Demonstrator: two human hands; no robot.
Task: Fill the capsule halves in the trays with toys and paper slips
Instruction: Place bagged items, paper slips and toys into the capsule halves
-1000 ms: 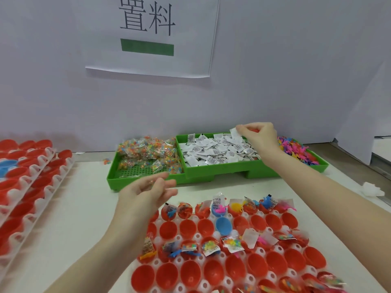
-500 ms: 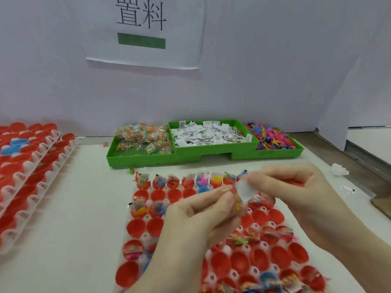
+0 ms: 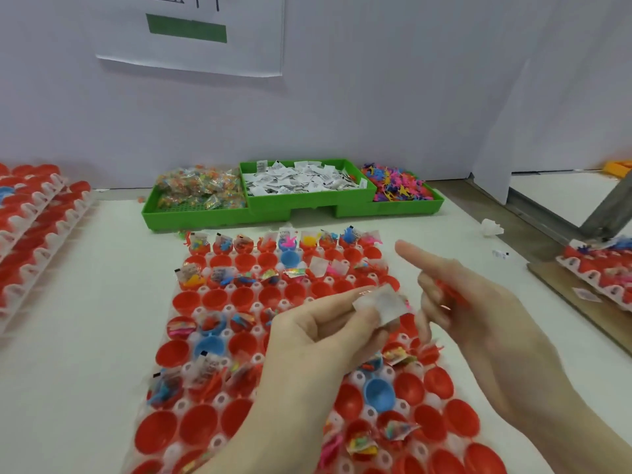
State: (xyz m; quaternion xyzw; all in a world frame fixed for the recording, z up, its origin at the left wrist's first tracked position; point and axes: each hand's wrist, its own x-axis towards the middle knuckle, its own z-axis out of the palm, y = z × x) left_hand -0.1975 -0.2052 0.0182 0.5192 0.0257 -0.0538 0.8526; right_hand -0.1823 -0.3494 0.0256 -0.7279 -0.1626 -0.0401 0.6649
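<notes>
Capsule halves (image 3: 186,301) in tray (image 3: 225,400): some hold toys, slips; left hand (image 3: 318,340) pinches slip (image 3: 383,304).

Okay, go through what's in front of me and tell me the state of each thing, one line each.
left hand: pinches a paper slip above the tray.
right hand: index finger straight, other fingers curled round something red.
capsule tray: lying flat, some halves filled, many bare.
green bin: three compartments, all stocked: bagged toys, paper slips, loose colourful toys.
stacked trays on the left: hold red halves.
</notes>
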